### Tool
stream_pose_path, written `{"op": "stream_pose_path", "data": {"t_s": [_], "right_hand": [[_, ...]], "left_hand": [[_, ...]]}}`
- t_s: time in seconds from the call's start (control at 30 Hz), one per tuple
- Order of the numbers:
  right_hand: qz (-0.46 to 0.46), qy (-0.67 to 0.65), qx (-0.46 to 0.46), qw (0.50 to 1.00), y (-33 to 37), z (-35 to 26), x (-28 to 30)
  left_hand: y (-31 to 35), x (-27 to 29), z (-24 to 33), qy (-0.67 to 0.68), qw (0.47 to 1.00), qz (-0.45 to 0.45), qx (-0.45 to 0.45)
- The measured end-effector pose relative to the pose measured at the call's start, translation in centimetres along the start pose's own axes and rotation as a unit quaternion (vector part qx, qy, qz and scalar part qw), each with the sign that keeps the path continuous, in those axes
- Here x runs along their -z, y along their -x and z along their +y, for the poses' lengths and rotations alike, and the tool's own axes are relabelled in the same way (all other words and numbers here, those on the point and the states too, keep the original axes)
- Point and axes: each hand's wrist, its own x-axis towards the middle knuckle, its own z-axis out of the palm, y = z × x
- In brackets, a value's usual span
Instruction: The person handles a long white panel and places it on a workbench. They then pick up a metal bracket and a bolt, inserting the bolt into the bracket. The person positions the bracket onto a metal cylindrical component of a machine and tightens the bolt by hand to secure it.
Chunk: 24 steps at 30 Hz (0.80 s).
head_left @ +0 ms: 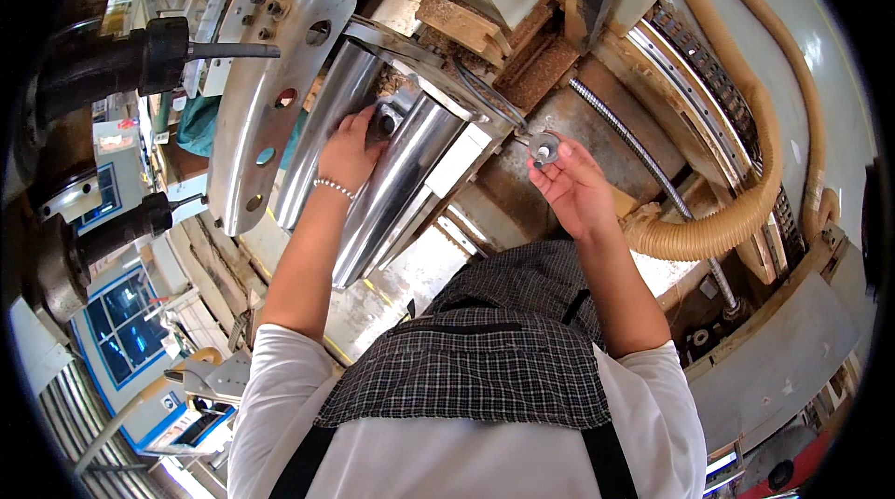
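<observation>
A person in a checked apron [466, 368] leans over a machine whose two polished rollers [401, 187] lie side by side, slanting across the view to the left of centre. A ribbed tan hose [695, 236] curves past on the right, near a thinner metal conduit [634, 143]. The person's left hand [350, 156] reaches over the rollers, its fingertips at a grey metal block [399, 104] with a dark round hole, set between them; whether those fingers grip it or merely rest there cannot be told. The right hand [580, 189], well apart, pinches a small round metal part [543, 146] between thumb and fingers, to the right of the rollers. A beaded bracelet [334, 187] circles the left wrist.
</observation>
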Motion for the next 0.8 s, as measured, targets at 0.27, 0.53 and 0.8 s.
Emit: {"op": "stream_pose_path", "data": {"t_s": [0.27, 0.53, 0.8], "right_hand": [[0.032, 0.008, -0.003, 0.999, 0.3, 0.2, 0.6], [0.038, 0.002, 0.003, 0.999, 0.1, -0.3, 1.2], [-0.04, 0.104, 0.184, 0.977, -3.2, -1.3, -3.9]], "left_hand": [[-1.0, 1.0, 0.2, -0.042, 0.998, -0.029, -0.033], [1.2, 1.6, 0.3, 0.144, 0.982, 0.125, -0.015], [-0.4, 8.8, 12.8, 0.017, 0.968, 0.087, -0.237]]}}
